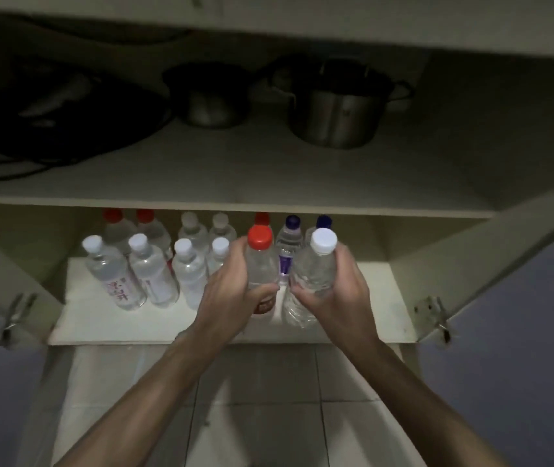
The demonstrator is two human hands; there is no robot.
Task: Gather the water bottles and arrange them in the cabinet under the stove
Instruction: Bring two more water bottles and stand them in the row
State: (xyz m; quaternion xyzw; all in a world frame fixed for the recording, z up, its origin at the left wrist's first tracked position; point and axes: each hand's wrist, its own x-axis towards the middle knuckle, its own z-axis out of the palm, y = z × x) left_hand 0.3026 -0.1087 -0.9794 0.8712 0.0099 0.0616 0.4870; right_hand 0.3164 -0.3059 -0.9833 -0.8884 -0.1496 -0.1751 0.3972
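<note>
My left hand (232, 291) grips a clear bottle with a red cap (259, 261), upright over the lower cabinet shelf (100, 318). My right hand (336, 291) grips a clear bottle with a white cap (314, 267) just to its right. Both bottles stand at the front of the shelf, close together. Behind and left of them stand several bottles in rows: white-capped ones (114, 274) in front, red-capped ones (117, 227) at the back left, and a blue-capped one (288, 244) between the two held bottles.
The upper shelf (235, 183) holds a steel pot (336, 119), a smaller pot (206, 99) and a dark pan (50, 112) on the left. Both cabinet doors (491, 264) stand open with hinges showing. Pale floor tiles (252, 399) lie below.
</note>
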